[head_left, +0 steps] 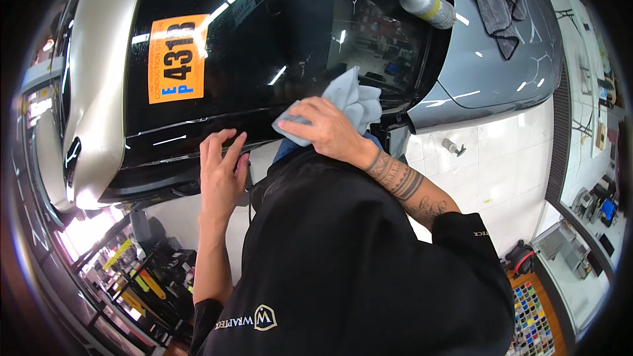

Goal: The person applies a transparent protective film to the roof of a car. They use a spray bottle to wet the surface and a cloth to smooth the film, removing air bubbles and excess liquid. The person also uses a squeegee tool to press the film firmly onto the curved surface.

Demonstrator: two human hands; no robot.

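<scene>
My right fingers (306, 133) clutch a pale gray cloth (356, 102), partly covering it; my left fingers (214, 148) spread, their contact with the black car panel (237, 102) unclear.

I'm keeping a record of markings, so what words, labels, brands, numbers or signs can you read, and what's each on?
I won't copy the wording, but it stands here:
Orange sticker on the glossy black car surface: black and blue characters, readable.
Black shirt: lettering beside a shield emblem, readable; sleeve lettering, partly visible.
Spray bottle: too small to read.
Tattooed forearm: unclear.
</scene>
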